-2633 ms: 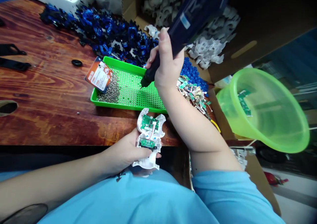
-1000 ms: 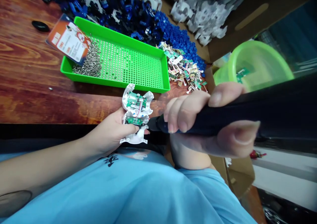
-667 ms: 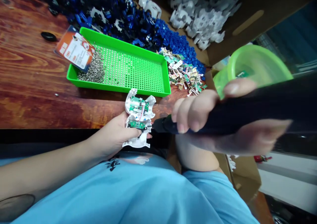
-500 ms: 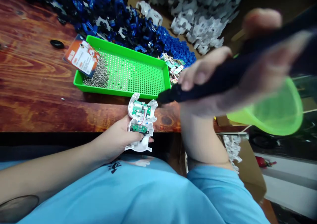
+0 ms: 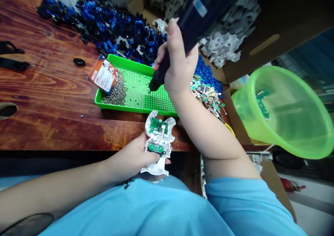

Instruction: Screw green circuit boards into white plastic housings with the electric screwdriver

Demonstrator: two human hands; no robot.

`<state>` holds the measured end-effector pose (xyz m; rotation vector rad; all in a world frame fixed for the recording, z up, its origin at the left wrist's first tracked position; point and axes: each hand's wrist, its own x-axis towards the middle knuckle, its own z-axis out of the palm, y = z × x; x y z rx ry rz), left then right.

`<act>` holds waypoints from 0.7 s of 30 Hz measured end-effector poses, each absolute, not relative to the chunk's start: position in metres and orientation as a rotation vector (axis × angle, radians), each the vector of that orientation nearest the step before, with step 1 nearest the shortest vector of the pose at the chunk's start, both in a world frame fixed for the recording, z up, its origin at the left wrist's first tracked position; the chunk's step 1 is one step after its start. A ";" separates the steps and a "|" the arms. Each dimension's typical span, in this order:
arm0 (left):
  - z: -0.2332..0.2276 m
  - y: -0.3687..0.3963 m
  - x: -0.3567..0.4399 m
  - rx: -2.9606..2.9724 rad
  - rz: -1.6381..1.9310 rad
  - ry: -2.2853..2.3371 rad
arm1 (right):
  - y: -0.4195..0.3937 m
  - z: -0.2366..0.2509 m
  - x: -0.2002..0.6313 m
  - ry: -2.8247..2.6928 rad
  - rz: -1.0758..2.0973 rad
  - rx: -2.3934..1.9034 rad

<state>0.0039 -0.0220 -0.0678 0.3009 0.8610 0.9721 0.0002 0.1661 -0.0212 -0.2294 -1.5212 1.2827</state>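
While the left hand (image 5: pixel 133 157) clasps an open white plastic shell fitted with two small green circuit boards (image 5: pixel 158 142) just past the near edge of the reddish wooden table (image 5: pixel 47 100), the right hand (image 5: pixel 179 70) is wrapped tight around a dark blue electric screwdriver (image 5: pixel 188 27), its black tip lowered onto a bright green perforated plastic tray (image 5: pixel 146 89). A heap of small silver screws (image 5: pixel 114 93) lies at the tray's left end, partly under an orange printed card (image 5: pixel 103 76). A translucent green plastic basin (image 5: pixel 284 110) sits to the right.
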 end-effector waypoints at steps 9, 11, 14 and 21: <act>-0.071 -0.022 0.002 0.287 0.981 0.816 | 0.174 -0.028 -0.002 -1.456 1.281 -0.195; -0.071 -0.022 0.003 0.291 0.983 0.822 | 0.173 -0.028 -0.002 -1.460 1.280 -0.205; -0.071 -0.023 0.003 0.296 0.981 0.822 | 0.169 -0.027 0.000 -1.482 1.315 -0.198; -0.070 -0.022 0.002 0.292 0.964 0.822 | 0.164 -0.014 0.008 -1.502 1.240 -0.226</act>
